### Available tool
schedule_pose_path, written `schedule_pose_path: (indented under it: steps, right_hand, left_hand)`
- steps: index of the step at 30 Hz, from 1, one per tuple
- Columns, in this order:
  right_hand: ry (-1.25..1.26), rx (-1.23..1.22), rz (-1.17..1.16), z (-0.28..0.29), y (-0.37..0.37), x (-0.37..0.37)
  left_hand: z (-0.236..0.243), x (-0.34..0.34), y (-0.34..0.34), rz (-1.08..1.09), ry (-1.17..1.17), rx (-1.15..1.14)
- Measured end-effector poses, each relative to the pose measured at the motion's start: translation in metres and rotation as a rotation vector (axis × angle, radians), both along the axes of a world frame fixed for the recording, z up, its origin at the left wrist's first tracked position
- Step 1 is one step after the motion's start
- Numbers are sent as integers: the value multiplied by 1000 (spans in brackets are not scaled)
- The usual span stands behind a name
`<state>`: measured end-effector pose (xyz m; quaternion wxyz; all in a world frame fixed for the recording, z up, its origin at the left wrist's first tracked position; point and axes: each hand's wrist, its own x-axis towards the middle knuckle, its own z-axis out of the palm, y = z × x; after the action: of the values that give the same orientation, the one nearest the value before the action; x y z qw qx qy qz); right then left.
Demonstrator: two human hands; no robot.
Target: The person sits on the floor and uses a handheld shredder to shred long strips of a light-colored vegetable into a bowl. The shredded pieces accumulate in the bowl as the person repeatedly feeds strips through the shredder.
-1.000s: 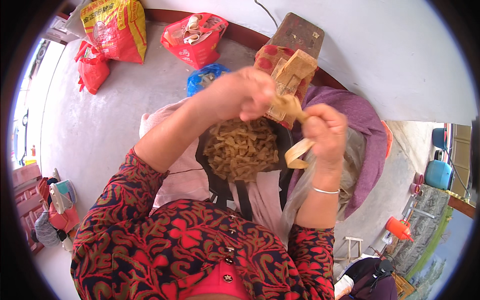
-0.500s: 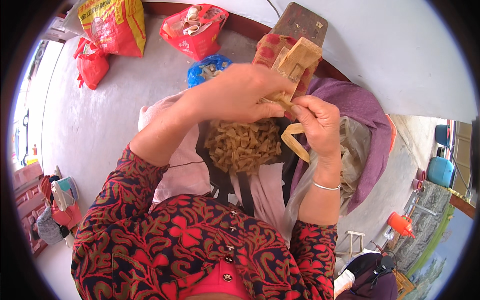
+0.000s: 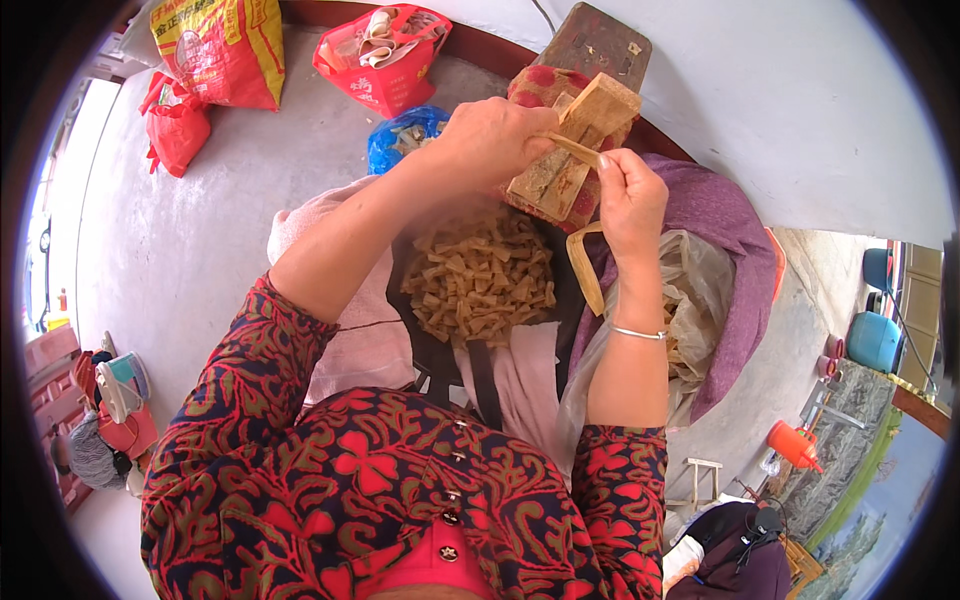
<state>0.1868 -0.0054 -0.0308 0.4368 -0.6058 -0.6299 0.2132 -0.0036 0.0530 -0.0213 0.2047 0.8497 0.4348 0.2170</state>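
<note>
A long, flat tan strip (image 3: 577, 151) is stretched between my two hands. My left hand (image 3: 497, 138) pinches one end, its fingertips partly hidden. My right hand (image 3: 632, 200) grips it between thumb and fingers, and a bent tail of strip hangs below that hand. Just beyond, a wooden block tool (image 3: 562, 178) with a raised piece rests on a red patterned cloth (image 3: 540, 86) over a wooden bench (image 3: 600, 45). Many small tan cut pieces (image 3: 480, 280) lie heaped in a dark holder on my lap.
At my right, a clear plastic bag (image 3: 690, 270) of tan material sits inside purple cloth (image 3: 740, 250). Ahead are a blue bag (image 3: 385, 140), a red bag (image 3: 385, 85) and a yellow-and-red sack (image 3: 235, 60). Pink cloth (image 3: 360, 360) covers my lap.
Both hands have risen and moved farther forward, and the left has shifted left. The strip now spans between them in front of the wooden block, whose lower part is uncovered.
</note>
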Motion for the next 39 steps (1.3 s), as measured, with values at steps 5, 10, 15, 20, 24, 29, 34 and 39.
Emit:
schedule_pose_path:
  steps: [5, 10, 15, 20, 24, 29, 34, 39]
  right_hand:
    - [-471, -232, -44, -6, 6, 10]
    - [686, -524, 198, 11, -19, -3]
    - [1384, -717, 345, 21, -31, -34]
    - [1346, -856, 501, 29, -36, -37]
    - [1433, -858, 535, 30, -41, -37]
    - [1110, -258, 402, 42, -51, -60]
    - [79, 143, 171, 34, -47, -52]
    - [647, -211, 114, 18, -46, -45]
  left_hand:
    - [5, -9, 0, 2, 174, -94]
    - [49, -5, -40, -166, 233, -285]
    - [30, 16, -64, 7, -726, -809]
    - [54, 10, -35, 176, -1635, -1001]
    - [49, -10, -29, 122, -1363, -338]
    - [24, -4, -45, -249, -753, 266]
    - [24, 12, -62, -193, -716, -224]
    - [37, 8, -50, -34, -496, -512]
